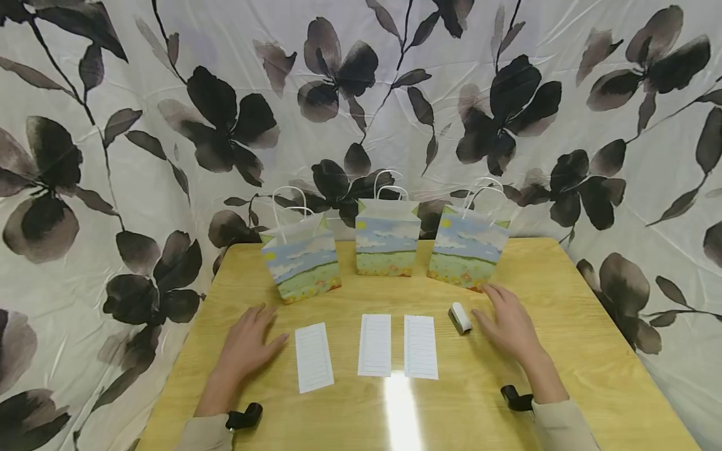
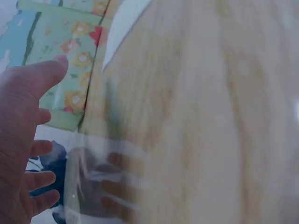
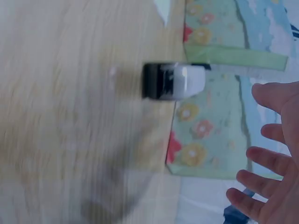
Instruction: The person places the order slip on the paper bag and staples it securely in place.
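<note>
My left hand (image 1: pixel 249 341) is low over the left side of the table, fingers relaxed and holding nothing. To its right lies a white lined paper slip (image 1: pixel 314 357). My right hand (image 1: pixel 510 322) is over the right side with its fingers spread, also holding nothing. Just left of its thumb is a small white-and-black stapler (image 1: pixel 459 318), also in the right wrist view as a stapler (image 3: pixel 175 81). Two more lined slips, a middle slip (image 1: pixel 375 345) and a right slip (image 1: pixel 420 347), lie side by side between the hands.
Three paper gift bags with white handles stand along the back edge: a left bag (image 1: pixel 304 260), a middle bag (image 1: pixel 387 241) and a right bag (image 1: pixel 468 247). The wooden table (image 1: pixel 327 419) has a bright glare at the front. A floral cloth (image 1: pixel 361 94) hangs behind.
</note>
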A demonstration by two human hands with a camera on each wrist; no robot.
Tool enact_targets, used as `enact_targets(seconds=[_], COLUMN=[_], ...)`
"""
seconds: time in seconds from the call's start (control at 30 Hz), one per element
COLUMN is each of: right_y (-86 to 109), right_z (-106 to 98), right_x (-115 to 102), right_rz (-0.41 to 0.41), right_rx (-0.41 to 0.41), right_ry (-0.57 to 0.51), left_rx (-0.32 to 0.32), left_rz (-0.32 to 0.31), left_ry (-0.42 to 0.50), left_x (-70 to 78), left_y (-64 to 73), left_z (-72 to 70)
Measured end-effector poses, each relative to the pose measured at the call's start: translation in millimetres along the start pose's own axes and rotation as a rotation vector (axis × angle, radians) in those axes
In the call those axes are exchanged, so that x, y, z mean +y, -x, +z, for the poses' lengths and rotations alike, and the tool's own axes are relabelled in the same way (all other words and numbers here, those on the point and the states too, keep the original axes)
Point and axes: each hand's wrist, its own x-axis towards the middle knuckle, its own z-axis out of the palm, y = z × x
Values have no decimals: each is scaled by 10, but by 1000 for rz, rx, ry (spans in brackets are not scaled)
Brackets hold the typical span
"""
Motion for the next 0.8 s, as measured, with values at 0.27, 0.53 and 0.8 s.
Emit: enact_targets(seconds=[0.27,0.53,0.8], right_y=[-101,-145,-81], right_z=[179,371,435], right_x=[-231,-393,-419], right_rz=[45,36,120], right_rx=[-61,-17,33], right_ry=[-107,-161,-144], left_rx=[-17,-46,-72], left_rz=[41,54,-39], left_ry=[110,179,184], left_x=[115,240,319], left_y=[-157,-268,-225], left_z=[51,173,307])
